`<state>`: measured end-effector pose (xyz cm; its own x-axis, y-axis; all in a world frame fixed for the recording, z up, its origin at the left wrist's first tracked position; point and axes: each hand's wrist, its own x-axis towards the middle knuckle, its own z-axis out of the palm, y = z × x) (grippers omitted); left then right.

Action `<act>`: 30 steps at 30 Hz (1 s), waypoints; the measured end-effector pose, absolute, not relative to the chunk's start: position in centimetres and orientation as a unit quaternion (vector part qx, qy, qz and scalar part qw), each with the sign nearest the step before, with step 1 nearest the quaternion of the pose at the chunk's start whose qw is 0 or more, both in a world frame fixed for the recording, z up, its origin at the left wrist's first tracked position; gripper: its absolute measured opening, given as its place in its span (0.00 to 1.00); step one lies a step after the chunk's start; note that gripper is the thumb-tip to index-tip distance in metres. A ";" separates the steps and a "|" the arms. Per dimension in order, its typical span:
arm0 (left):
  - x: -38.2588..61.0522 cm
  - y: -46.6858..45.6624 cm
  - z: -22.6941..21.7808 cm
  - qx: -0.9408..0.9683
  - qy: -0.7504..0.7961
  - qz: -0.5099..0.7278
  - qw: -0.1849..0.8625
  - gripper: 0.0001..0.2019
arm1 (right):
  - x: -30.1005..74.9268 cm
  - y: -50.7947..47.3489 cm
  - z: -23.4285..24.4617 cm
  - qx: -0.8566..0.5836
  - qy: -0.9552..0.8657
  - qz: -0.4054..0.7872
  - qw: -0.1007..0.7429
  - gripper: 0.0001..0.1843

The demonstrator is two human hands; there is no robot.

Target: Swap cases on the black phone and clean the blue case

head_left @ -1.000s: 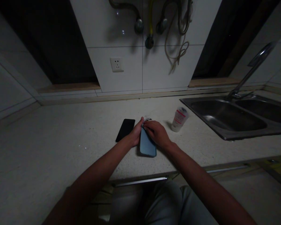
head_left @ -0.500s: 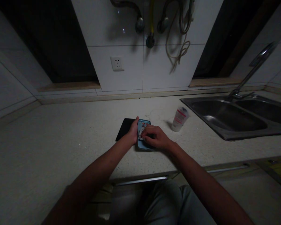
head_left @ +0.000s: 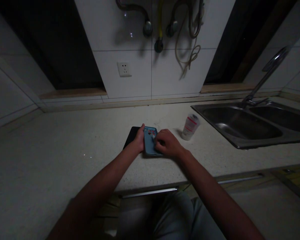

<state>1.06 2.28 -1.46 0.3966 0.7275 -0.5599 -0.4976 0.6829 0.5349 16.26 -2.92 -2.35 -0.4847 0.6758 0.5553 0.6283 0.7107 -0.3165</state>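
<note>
My left hand (head_left: 139, 138) grips the left edge of a blue phone case (head_left: 149, 146), its thumb up along the side near the top corner. The case's back faces up, with round camera openings near its top; whether a phone sits inside, I cannot tell. Over the case's right side, my right hand (head_left: 167, 142) is curled, fingers pinched together around a small crumpled white tissue (head_left: 154, 137), mostly hidden. A flat black rectangular object (head_left: 130, 136) lies on the counter behind my left hand, partly covered by it.
A clear plastic cup with red print (head_left: 190, 127) stands on the pale speckled counter (head_left: 65, 143), right of my hands. Further right is a steel double sink (head_left: 250, 130) with a tall faucet (head_left: 265, 75). Hoses and a socket (head_left: 124, 69) are on the tiled wall.
My right hand has shifted slightly right on the case, with the white tissue drawn in under its fingers. More of the case's blue back shows. The view has shifted a little.
</note>
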 end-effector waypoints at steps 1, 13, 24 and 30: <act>1.1 2.2 -1.5 0.146 0.405 0.369 0.824 0.25 | 16.3 -2.9 -2.3 -0.387 -0.859 0.024 0.334 0.06; 1.4 1.6 -1.7 0.195 0.408 0.308 0.837 0.24 | 16.9 -1.6 -3.8 -0.460 -0.819 0.020 0.341 0.08; 1.5 1.9 -2.5 0.214 0.381 0.296 0.849 0.24 | 15.9 -2.4 -3.6 -0.340 -0.822 0.125 0.440 0.09; 1.5 1.6 -2.1 0.219 0.395 0.292 0.843 0.25 | 15.8 -3.0 -3.0 -0.321 -0.803 0.201 0.461 0.09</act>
<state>1.45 1.58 -2.07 0.5173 0.6659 -0.5376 -0.3203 0.7331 0.5999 15.80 -3.02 -3.05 -0.3693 0.7007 0.6105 0.3294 0.7130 -0.6190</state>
